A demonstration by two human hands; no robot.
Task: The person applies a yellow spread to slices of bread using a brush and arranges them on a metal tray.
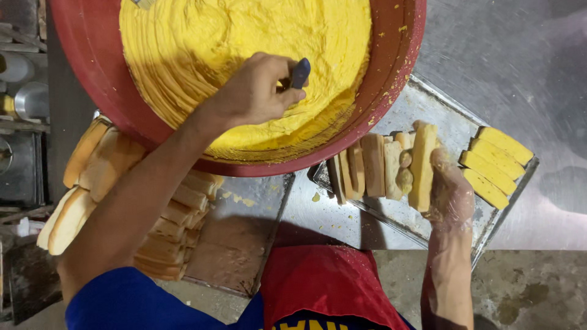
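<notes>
The left hand (257, 91) is gripping a blue knife handle (300, 73) over the yellow cream (244, 36) in the red bowl (92, 67). Just beside the bowl, the right hand (449, 192) is holding bread slices (373, 165) in closed fingers.

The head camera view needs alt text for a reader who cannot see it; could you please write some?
Seen from above, a person's left hand grips a blue-handled tool over yellow spread in a big red basin. The right hand holds a stack of bread slices over a metal tray bearing yellow-coated slices. More bread lies on another tray at left.

Left hand (260, 91) over yellow batter (244, 36)
</notes>
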